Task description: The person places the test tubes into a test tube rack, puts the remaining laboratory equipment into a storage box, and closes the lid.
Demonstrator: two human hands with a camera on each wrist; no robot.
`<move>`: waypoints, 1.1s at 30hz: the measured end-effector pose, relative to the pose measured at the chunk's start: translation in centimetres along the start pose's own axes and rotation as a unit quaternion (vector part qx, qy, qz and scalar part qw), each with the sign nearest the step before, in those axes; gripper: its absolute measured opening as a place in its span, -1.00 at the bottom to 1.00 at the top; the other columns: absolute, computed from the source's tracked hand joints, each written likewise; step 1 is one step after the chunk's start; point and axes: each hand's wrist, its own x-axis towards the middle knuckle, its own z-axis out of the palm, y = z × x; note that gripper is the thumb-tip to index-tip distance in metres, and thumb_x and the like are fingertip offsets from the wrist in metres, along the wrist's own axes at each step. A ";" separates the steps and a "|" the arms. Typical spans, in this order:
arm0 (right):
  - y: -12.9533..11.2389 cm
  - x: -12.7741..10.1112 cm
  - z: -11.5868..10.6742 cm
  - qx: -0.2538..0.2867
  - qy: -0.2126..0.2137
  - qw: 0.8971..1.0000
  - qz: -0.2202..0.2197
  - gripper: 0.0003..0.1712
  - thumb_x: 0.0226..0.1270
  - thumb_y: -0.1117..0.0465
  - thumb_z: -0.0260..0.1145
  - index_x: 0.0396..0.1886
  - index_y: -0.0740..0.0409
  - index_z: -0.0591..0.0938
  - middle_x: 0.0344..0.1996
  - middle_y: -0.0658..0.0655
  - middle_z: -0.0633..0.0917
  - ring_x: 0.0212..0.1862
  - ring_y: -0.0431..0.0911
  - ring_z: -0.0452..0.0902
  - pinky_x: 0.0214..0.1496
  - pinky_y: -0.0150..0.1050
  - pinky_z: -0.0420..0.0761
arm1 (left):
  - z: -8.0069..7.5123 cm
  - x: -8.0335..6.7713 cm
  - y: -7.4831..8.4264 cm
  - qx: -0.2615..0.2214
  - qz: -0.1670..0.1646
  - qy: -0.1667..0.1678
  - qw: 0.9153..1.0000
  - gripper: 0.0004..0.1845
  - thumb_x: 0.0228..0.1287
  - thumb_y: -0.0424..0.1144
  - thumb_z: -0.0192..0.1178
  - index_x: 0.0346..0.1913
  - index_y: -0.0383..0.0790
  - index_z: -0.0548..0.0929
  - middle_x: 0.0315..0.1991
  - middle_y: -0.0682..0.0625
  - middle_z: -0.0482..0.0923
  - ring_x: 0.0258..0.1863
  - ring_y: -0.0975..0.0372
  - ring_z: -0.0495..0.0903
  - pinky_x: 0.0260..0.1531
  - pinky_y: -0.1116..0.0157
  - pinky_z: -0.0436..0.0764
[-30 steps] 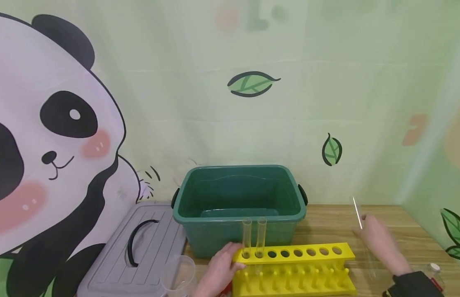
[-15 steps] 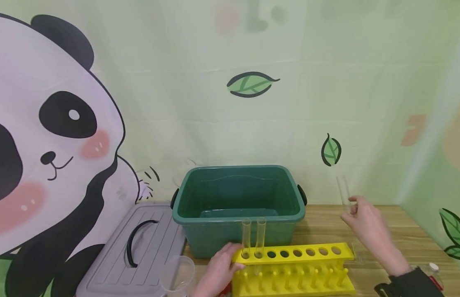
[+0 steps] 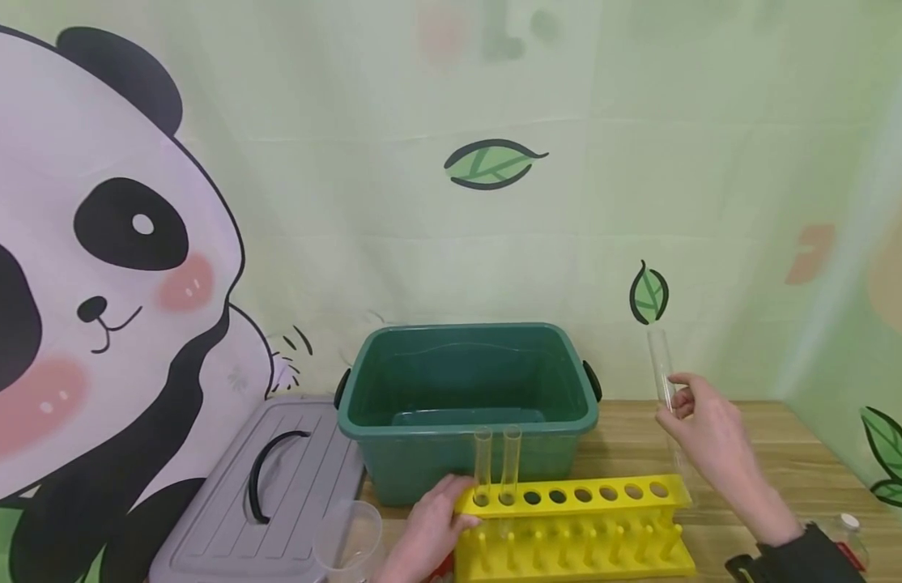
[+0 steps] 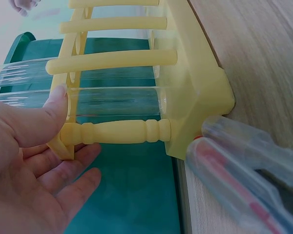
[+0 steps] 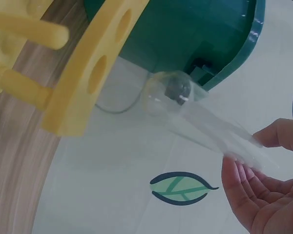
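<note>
My left hand grips the left end of a yellow test tube rack. In the left wrist view its thumb lies on the upper board, with fingers on the far side. Two clear test tubes, one beside the other, stand upright in the two leftmost holes. Beyond the rack's right end, my right hand pinches another clear test tube between thumb and fingers. That tube leans slightly, its mouth upward. In the right wrist view its rounded bottom hangs apart from the rack.
A green bin stands behind the rack. Left of it lies a grey lid with a black handle, near a clear plastic cup. A small white-capped bottle sits at right. Clear plastic items with red inside lie beside the rack.
My right hand has lifted the test tube and carried it left, toward the rack's right end, turning it more upright. The left hand keeps its hold on the rack.
</note>
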 end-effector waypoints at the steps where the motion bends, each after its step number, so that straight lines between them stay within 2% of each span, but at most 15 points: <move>1: -0.2 0.0 0.0 0.006 0.000 1.000 -0.001 -0.54 0.01 0.41 0.28 -0.06 0.51 0.42 -0.48 0.16 0.54 -0.45 0.00 0.47 -0.53 -0.25 0.47 | 0.0 0.0 0.0 0.001 0.000 0.001 1.000 -0.59 0.11 -0.26 0.24 0.06 -0.23 0.47 -0.07 -0.01 0.41 -0.23 0.18 0.40 -0.07 0.08 0.42; 14: -2.8 -0.3 0.4 0.060 0.019 0.997 -0.034 -0.55 0.02 0.46 0.32 -0.04 0.45 0.43 -0.43 0.17 0.56 -0.38 0.00 0.49 -0.47 -0.42 0.53 | 0.2 0.0 0.0 -0.004 -0.013 0.000 1.000 -0.58 0.12 -0.27 0.24 0.07 -0.23 0.47 -0.06 -0.01 0.41 -0.23 0.17 0.39 -0.06 0.06 0.41; 22: -4.1 -0.7 1.0 0.084 0.034 0.994 -0.065 -0.58 0.03 0.43 0.35 -0.08 0.41 0.45 -0.41 0.17 0.60 -0.37 0.01 0.54 -0.44 -0.33 0.57 | 0.1 -0.1 0.0 0.005 -0.001 0.004 1.000 -0.57 0.11 -0.25 0.24 0.07 -0.23 0.47 -0.06 -0.02 0.41 -0.23 0.17 0.39 -0.06 0.07 0.42; 33: -5.5 -1.2 2.4 0.129 0.035 0.988 -0.076 -0.55 -0.01 0.45 0.39 -0.10 0.36 0.44 -0.41 0.10 0.59 -0.37 -0.09 0.55 -0.43 -0.45 0.53 | 0.1 -0.2 -0.1 0.003 0.004 0.008 1.000 -0.58 0.12 -0.25 0.23 0.07 -0.23 0.47 -0.05 -0.02 0.41 -0.22 0.18 0.40 -0.06 0.08 0.42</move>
